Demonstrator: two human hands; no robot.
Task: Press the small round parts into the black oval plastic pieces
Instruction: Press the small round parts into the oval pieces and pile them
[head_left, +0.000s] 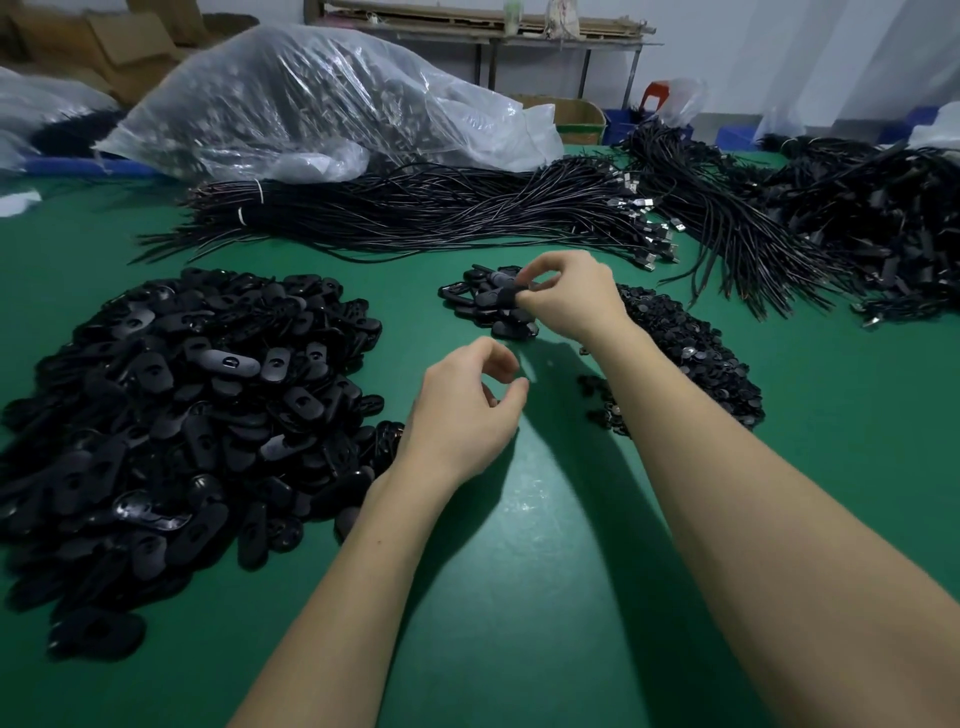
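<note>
While the right hand (566, 299) reaches out toward twelve o'clock, its fingers (524, 297) are pinching one black oval piece (500, 297) just above the small pile (485, 306) of ovals at the centre of the green surface (519, 571). That pile looks like the finished stock, and it's a modest one, only a handful of pieces. The left hand (462, 410) hovers nearer in, at about six o'clock from the right, fingers curled loosely with thumb and forefinger close together; whether a tiny part sits between them, I cannot tell. Over at nine o'clock lies the big heap of ovals (182, 415), hundreds of them, apparently not yet fitted. At three o'clock, partly behind the right forearm, sits the heap of small round parts (691, 358), also large. So my read: early going, a few done, a great deal left. Bundled black cables (441, 213) and a clear plastic bag (322, 98) lie farther back, toward twelve o'clock.
</note>
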